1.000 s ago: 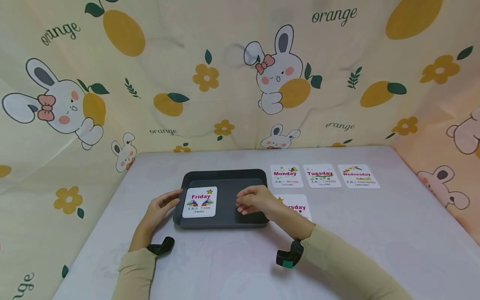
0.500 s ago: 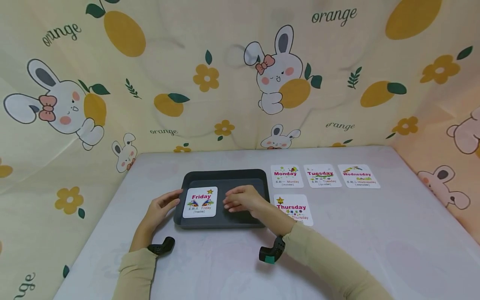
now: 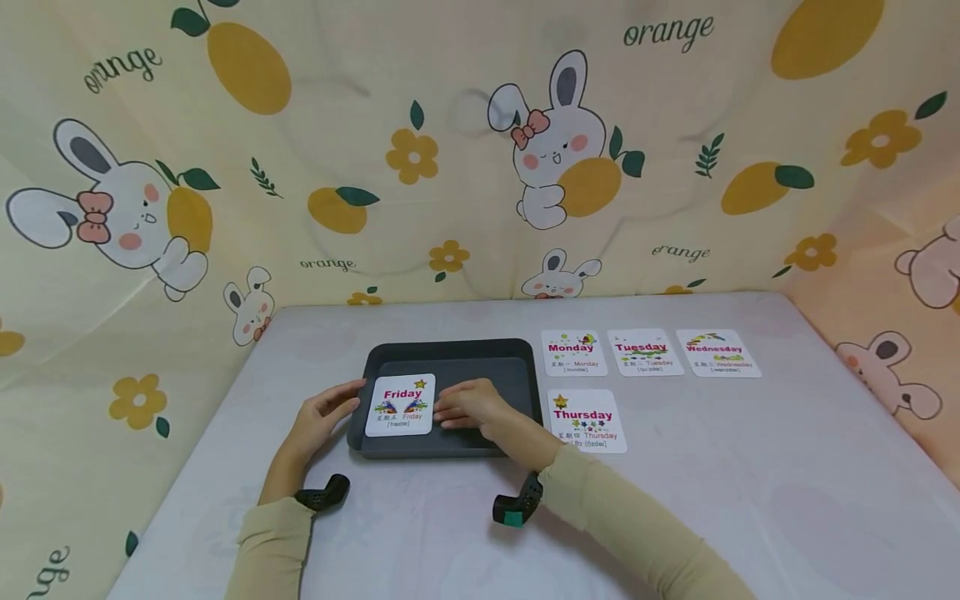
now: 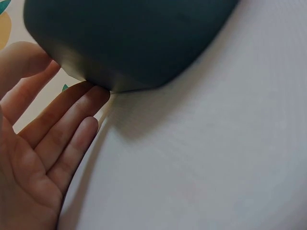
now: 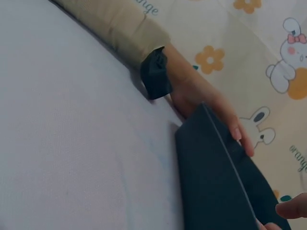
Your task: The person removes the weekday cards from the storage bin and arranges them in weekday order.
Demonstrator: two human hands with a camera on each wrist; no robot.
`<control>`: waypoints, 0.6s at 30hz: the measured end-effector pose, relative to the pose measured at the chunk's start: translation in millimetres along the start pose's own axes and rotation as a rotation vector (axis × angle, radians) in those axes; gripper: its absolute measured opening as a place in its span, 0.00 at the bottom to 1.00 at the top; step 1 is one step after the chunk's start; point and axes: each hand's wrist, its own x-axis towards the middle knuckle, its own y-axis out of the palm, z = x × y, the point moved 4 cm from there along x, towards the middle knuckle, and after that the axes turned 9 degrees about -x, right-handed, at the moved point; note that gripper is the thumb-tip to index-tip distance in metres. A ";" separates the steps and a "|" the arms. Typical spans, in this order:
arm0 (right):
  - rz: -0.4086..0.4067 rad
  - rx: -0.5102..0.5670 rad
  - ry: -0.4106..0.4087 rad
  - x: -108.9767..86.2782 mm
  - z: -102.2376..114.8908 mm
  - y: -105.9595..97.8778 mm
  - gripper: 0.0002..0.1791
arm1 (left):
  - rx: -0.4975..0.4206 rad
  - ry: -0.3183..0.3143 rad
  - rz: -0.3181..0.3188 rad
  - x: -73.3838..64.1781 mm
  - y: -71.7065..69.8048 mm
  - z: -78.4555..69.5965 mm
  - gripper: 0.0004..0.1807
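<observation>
Inside the tray (image 3: 450, 350), at left, lies the Friday card (image 3: 401, 405), likely light and stiff, best pinched by an edge. Beside it the right hand (image 3: 480, 410), fingers loosely extended, grips nothing visible; the left hand (image 3: 318, 421), fingers nearly straight, touches the tray's left wall.

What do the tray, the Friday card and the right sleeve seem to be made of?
Tray: probably moulded plastic, smooth with a faint sheen at its rounded corner in the left wrist view; coated metal isn't ruled out.
Friday card: likely printed card stock, thin and flat; any lamination can't be told.
Right sleeve: matte beige fabric, judging by its soft creases; fibre unclear.
</observation>
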 end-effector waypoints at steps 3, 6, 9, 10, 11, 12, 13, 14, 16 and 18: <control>-0.011 0.009 0.019 4.2 -2.5 1.7 0.17 | 0.006 -0.003 -0.004 -0.2 -0.1 0.0 0.25; -0.025 0.012 0.039 7.1 -4.2 2.6 0.18 | 0.007 -0.004 -0.006 0.1 -0.4 0.2 0.25; -0.040 0.029 0.052 7.9 -5.3 3.4 0.18 | 0.004 -0.003 -0.003 0.4 -0.5 0.3 0.25; -0.043 0.039 0.056 7.8 -5.4 4.0 0.18 | 0.004 -0.005 -0.002 0.4 -0.6 0.5 0.25; -0.043 0.051 0.061 7.4 -5.0 4.8 0.18 | 0.005 -0.005 -0.005 0.4 -0.8 0.4 0.25; -0.043 0.062 0.064 7.2 -4.8 5.8 0.18 | 0.008 -0.006 -0.006 0.1 -1.1 0.5 0.25; -0.043 0.074 0.067 7.2 -4.6 6.9 0.18 | 0.011 -0.008 -0.006 0.0 -1.2 0.6 0.25; -0.044 0.084 0.069 6.9 -4.1 8.0 0.19 | 0.012 -0.008 -0.005 0.0 -1.2 0.8 0.25; -0.048 0.097 0.078 6.8 -3.2 10.0 0.19 | 0.010 -0.002 -0.003 0.3 -1.1 1.2 0.25; -0.057 0.105 0.084 7.2 -2.5 11.5 0.20 | 0.000 0.008 0.006 0.5 -0.7 1.6 0.25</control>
